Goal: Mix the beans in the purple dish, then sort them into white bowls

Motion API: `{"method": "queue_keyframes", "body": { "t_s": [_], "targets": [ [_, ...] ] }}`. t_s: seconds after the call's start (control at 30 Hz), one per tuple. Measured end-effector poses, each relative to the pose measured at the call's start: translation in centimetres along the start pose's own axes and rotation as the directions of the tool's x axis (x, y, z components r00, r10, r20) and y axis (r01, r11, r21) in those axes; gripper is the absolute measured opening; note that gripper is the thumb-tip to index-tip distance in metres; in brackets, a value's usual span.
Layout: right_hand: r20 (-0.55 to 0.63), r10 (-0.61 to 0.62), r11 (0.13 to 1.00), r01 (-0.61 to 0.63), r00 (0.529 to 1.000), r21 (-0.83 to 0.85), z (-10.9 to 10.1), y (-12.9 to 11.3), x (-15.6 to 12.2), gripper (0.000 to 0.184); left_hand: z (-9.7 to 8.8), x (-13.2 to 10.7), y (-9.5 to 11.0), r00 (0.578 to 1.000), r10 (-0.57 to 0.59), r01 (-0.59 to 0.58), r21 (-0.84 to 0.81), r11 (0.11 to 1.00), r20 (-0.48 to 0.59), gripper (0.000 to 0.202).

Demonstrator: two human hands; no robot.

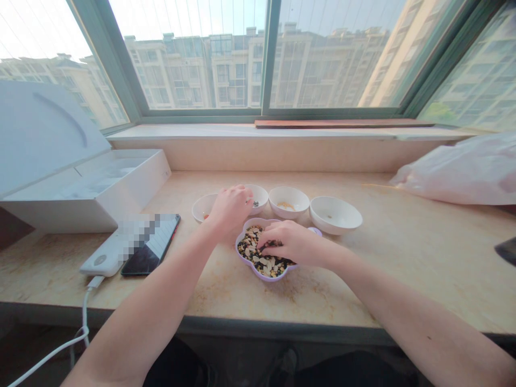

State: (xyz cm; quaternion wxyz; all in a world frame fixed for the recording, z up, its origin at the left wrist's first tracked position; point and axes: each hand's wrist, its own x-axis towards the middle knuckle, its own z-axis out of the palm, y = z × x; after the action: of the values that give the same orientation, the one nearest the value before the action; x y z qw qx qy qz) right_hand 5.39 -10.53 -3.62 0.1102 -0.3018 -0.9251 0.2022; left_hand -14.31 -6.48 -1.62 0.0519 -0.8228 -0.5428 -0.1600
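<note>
A lilac flower-shaped dish (pixel 269 278) holds a mix of black seeds, yellow grains and flat pale seeds (pixel 268 264). My right hand (pixel 288 243) reaches into this mix from the right, thumb and forefinger tips close together among the seeds. Whatever they pinch is too small to make out. Over the second white bowl (pixel 261 194) from the left is my left hand (pixel 233 207), its fingers drawn together and pointing down. Its fingertips are partly hidden. A few dark seeds (pixel 255 203) lie in that bowl.
Left of it, a white bowl (pixel 198 208) contains something reddish. Rightward stand a bowl (pixel 289 196) with yellowish grains and another bowl (pixel 342 217) with a small bit inside. A phone (pixel 141 260), power bank (pixel 102 258), open white box (pixel 133 183) and plastic bag (pixel 463 169) also lie here.
</note>
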Motion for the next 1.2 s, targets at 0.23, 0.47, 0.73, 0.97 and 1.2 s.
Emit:
{"method": "queue_keyframes", "body": {
  "t_s": [0.23,0.47,0.73,0.97,1.2],
  "targets": [
    [-0.045,-0.059,0.997,0.061,0.997,0.041,0.1,0.6,-0.1,0.014,0.0,-0.2,0.0,1.0,0.009,-0.01,-0.034,0.999,-0.014,0.03],
    [-0.097,-0.031,0.999,0.035,0.995,0.039,-0.1,0.2,-0.2,0.022,0.0,-0.2,-0.3,1.0,0.001,-0.002,-0.095,0.995,-0.015,0.027],
    [-0.269,0.311,0.898,-0.189,0.912,0.397,-1.5,0.9,-0.3,0.039,-0.4,-0.4,1.0,0.961,0.254,-0.275,-0.482,0.832,-0.11,0.021],
    [-0.216,0.442,0.646,-0.142,0.871,0.75,-2.0,1.7,-0.2,0.058,0.3,-0.5,1.6,0.923,0.299,-0.385,-0.591,0.709,-0.242,0.012],
    [-0.247,0.372,0.859,-0.231,0.895,0.456,-2.0,1.3,-0.6,0.054,0.0,-0.4,1.3,0.962,0.203,-0.264,-0.418,0.869,-0.184,0.016]
  ]
}}
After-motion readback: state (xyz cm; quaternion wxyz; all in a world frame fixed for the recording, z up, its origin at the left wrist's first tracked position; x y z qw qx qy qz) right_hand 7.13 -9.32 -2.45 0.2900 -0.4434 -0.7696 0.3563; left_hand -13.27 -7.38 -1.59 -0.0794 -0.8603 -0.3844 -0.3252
